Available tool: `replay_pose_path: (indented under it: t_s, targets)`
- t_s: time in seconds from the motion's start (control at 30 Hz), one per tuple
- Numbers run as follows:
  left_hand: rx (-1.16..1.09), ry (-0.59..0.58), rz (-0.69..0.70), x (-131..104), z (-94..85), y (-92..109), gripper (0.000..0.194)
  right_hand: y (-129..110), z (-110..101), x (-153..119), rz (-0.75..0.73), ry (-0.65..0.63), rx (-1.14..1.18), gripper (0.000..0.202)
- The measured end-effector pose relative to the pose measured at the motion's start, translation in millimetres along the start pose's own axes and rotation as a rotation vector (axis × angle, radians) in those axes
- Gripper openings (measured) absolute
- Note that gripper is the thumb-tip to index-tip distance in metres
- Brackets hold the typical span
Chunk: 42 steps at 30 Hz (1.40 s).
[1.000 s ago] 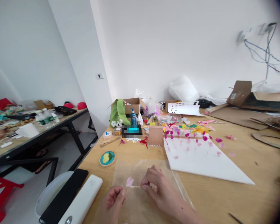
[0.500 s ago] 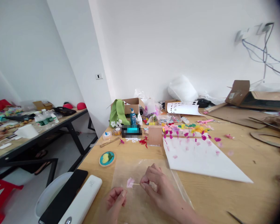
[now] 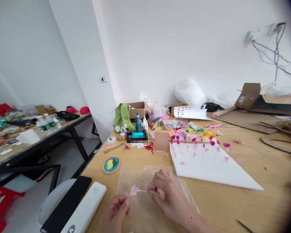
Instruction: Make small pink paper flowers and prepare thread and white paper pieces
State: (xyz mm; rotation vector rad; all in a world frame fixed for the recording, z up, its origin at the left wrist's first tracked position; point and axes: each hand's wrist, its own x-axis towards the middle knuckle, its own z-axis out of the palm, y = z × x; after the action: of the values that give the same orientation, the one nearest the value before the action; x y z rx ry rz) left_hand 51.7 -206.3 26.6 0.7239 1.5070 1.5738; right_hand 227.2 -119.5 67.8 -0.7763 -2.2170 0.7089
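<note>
A thin pale stick (image 3: 142, 191) is pinched in my right hand (image 3: 163, 193), with a light pink petal-like piece (image 3: 134, 190) at its left end. My left hand (image 3: 118, 210) is closed, thumb against fingers, just below and left of the pink piece; whatever it may hold is too small to make out. Both hands are over a translucent plastic sheet (image 3: 140, 213) on the wooden table. To the right lies a white foam-like sheet (image 3: 208, 166) scattered with pink and magenta petals. A round blue piece with a yellow flower (image 3: 111, 165) rests at the upper left.
A white power bank (image 3: 87, 204) and a black slab (image 3: 68, 202) lie across a white bowl (image 3: 45, 207) at the left. Behind stand a blue pump bottle (image 3: 138, 122), a wooden block (image 3: 161, 141) and a green bag (image 3: 122, 118). A dark pointed tool (image 3: 243, 225) lies lower right.
The pink piece on the stick has turned slightly and shifted a little left. My right hand has moved very slightly right; my left hand is nearly unchanged.
</note>
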Motion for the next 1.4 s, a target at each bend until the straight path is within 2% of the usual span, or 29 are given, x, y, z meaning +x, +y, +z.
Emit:
replay_pose_path:
  t_s: [0.27, 0.4, 0.6, 0.83, 1.07, 1.23, 1.33, 1.4]
  targets:
    - [-0.010, 0.001, -0.006, -0.1, 1.3, -5.2, 0.047, 0.9, 7.7, -1.5, -0.005, 0.019, -0.053, 0.018]
    - [0.004, -0.007, 0.007, 1.4, -1.3, -5.0, 0.048, 6.0, 2.7, -1.0, 0.016, 0.045, -0.074, 0.018]
    - [0.011, -0.047, -0.070, 6.5, -9.9, -3.7, 0.047, 4.9, -6.2, 0.6, 0.034, 0.101, -0.065, 0.018]
    - [-0.030, 0.006, -0.050, 1.4, -3.3, -5.3, 0.047, -2.9, 6.5, -0.5, -0.058, -0.001, -0.024, 0.018]
    - [-0.070, -0.005, -0.089, -0.5, -13.8, 0.4, 0.040, 9.2, -1.4, 2.3, 0.079, 0.051, -0.122, 0.018]
    - [-0.165, -0.014, -0.128, -1.5, -21.6, 0.6, 0.032, 8.0, 10.2, 0.0, 0.094, -0.110, -0.178, 0.022]
    - [-0.210, -0.087, -0.153, -2.0, -22.7, -0.2, 0.031, 7.4, 18.7, -3.0, 0.092, -0.213, -0.222, 0.024]
    - [-0.243, -0.132, -0.182, -1.6, -22.3, -1.0, 0.031, 8.7, 19.9, -4.3, 0.112, -0.236, -0.241, 0.024]
